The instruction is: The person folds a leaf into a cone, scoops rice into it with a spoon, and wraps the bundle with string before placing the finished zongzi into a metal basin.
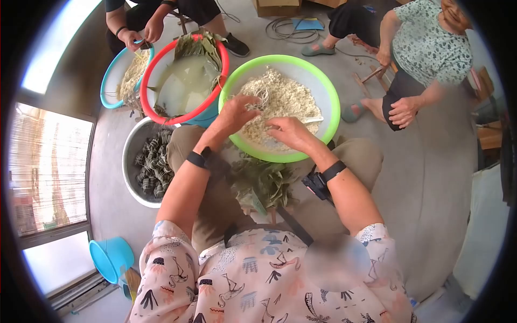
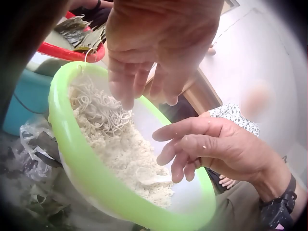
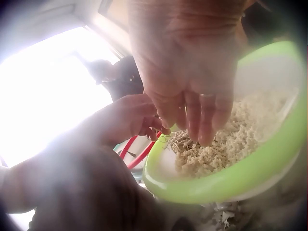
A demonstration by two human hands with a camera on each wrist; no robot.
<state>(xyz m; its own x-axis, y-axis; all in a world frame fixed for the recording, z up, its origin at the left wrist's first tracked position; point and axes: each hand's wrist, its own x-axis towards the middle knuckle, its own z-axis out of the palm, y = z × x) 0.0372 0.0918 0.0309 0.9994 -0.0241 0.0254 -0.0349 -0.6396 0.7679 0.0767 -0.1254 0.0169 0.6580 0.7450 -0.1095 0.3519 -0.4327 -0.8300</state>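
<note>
A green-rimmed basin holds loose pale rice. On top of the rice lies a tangle of thin string, bunched toward the basin's left side. My left hand hovers near the string with its fingers loosely bent and nothing seen in them. Over the near part of the rice is my right hand, its fingers extended and holding nothing visible; in the left wrist view a small grain sticks to it. Beside that hand a white spoon lies on the rice.
Left of the basin stands a red-rimmed tub with cloudy water and leaves. A metal bowl holds several tied, leaf-wrapped bundles. Loose leaves lie below the basin. Two other people sit across from me, one beside a blue-rimmed basin.
</note>
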